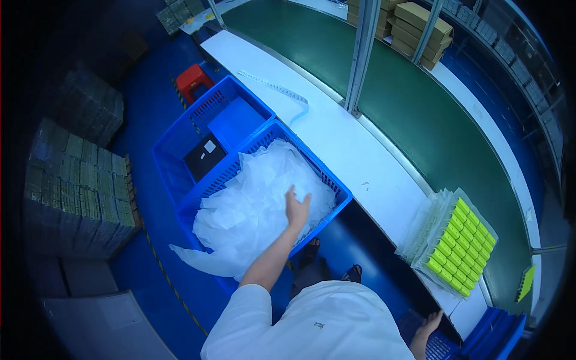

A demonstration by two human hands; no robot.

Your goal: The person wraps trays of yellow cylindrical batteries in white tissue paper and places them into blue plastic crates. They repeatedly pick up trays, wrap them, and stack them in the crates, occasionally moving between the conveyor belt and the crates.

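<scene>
My left hand (pixel 297 207) is over a heap of thin, white, see-through plastic sheets or bags (pixel 255 201). Its fingers are spread, with nothing visible between them; whether they touch the top of the heap is hard to judge. The heap fills a blue plastic crate (pixel 339 207) with slotted walls, and one piece trails over the near left rim. Low on the right, my right hand (pixel 429 326) is beside the edge of the white table, fingers stretched out and no object seen in it. Beyond it stand clear trays with rows of yellow-green blocks (pixel 459 246).
A second blue crate (pixel 174 141) holds a black flat item (pixel 204 157). Behind the white tabletop (pixel 360 162) runs a green conveyor belt (pixel 414 132) with metal posts. A red stool (pixel 193 79), wrapped stacks (pixel 84 186) and cardboard boxes (pixel 417 30) stand around. Blue crates (pixel 495 333) are at lower right.
</scene>
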